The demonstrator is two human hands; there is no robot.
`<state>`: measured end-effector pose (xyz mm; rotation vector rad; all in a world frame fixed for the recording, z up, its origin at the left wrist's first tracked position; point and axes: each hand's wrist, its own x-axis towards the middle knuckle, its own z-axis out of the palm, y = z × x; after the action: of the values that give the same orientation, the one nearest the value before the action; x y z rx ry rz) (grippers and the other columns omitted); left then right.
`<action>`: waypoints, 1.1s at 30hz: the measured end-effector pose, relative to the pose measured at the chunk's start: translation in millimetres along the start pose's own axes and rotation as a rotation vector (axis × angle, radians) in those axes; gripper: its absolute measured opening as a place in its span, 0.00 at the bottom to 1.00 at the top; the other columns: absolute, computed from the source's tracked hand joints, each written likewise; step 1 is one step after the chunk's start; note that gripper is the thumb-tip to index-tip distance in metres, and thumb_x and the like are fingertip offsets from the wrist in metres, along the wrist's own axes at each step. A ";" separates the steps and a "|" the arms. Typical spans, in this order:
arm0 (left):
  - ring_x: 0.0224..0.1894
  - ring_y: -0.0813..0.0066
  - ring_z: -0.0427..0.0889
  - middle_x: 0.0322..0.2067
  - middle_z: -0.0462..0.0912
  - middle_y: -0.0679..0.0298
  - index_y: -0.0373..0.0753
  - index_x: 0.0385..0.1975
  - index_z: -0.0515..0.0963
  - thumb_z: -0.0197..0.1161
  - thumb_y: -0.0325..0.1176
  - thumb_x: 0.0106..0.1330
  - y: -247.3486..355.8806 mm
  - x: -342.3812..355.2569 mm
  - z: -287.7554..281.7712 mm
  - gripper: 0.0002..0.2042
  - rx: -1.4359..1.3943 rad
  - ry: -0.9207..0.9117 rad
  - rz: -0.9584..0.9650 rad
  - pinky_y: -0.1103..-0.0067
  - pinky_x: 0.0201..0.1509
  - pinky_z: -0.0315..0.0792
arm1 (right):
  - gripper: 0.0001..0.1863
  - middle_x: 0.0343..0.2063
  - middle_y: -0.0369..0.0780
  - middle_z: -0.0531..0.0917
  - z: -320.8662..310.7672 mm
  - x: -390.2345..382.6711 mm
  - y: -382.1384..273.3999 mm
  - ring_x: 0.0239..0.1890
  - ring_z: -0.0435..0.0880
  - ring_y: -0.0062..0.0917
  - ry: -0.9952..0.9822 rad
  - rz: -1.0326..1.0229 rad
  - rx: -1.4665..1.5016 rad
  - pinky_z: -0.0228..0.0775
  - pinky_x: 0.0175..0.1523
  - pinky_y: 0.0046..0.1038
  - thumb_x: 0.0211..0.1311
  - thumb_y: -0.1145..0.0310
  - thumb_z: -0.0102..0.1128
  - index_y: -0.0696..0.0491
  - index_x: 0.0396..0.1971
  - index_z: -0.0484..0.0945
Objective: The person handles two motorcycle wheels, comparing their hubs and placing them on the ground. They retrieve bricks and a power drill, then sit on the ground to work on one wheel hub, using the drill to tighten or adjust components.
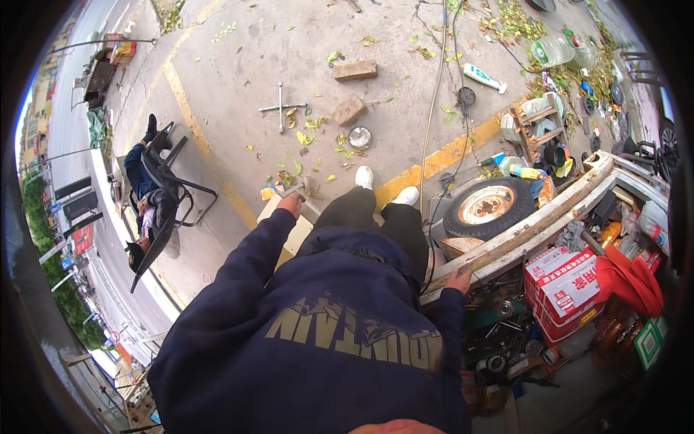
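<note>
Left hand: we hold our left hand (291,205) forward, back upward, at the far edge of a beige box (298,235); the fingers bend downward, and we cannot tell whether they clamp it.
Left arm: our left sleeve (238,253) slants outward, elbow away from the torso.
Right hand: we rest our right hand (457,280) on the near end of the worn bed's (531,228) long edge, fingers pointing forward; whether they grip, we cannot tell.
Right arm: our right sleeve (450,318) runs close along our side.
Beige box: it stands just beside our left leg.
Worn bed: inside its long edge sit a red-and-white carton (564,286) and a red cloth (630,282).
Tyre: a tyre (488,207) lies just outside that edge.
Pavement: ahead of our white shoes (364,177) lie a round tin (359,138), two bricks (355,70) and a cross wrench (281,108).
</note>
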<state>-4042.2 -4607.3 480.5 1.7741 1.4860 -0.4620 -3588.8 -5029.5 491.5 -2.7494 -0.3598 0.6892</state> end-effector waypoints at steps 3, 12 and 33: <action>0.42 0.50 0.86 0.36 0.86 0.49 0.41 0.45 0.83 0.53 0.33 0.73 0.2 21.9 -20.2 0.11 -0.080 0.113 -0.021 0.63 0.49 0.78 | 0.28 0.49 0.54 0.85 8.9 12.8 -56.6 0.53 0.84 0.48 -0.220 0.074 0.096 0.74 0.61 0.41 0.64 0.62 0.65 0.63 0.59 0.75; 0.18 0.81 0.67 0.22 0.71 0.71 0.42 0.50 0.82 0.50 0.28 0.71 2.3 87.1 -50.8 0.14 -1.285 -0.234 -0.465 0.76 0.24 0.74 | 0.21 0.44 0.51 0.89 33.1 152.9 -215.3 0.50 0.88 0.42 -0.685 -0.300 -0.410 0.77 0.58 0.38 0.65 0.59 0.65 0.59 0.50 0.84; 0.52 0.64 0.72 0.49 0.71 0.62 0.30 0.73 0.58 0.84 0.52 0.38 -19.7 615.1 116.2 0.61 0.352 0.000 -0.171 0.68 0.54 0.68 | 0.63 0.74 0.52 0.60 636.6 507.1 -653.8 0.76 0.59 0.44 -0.403 -1.201 -0.928 0.59 0.72 0.44 0.43 0.57 0.84 0.55 0.76 0.52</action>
<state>-3880.7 -4279.7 -28.3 1.9153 1.6410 -0.8547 -3578.3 -4133.5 -44.2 -2.2356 -2.6176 0.7656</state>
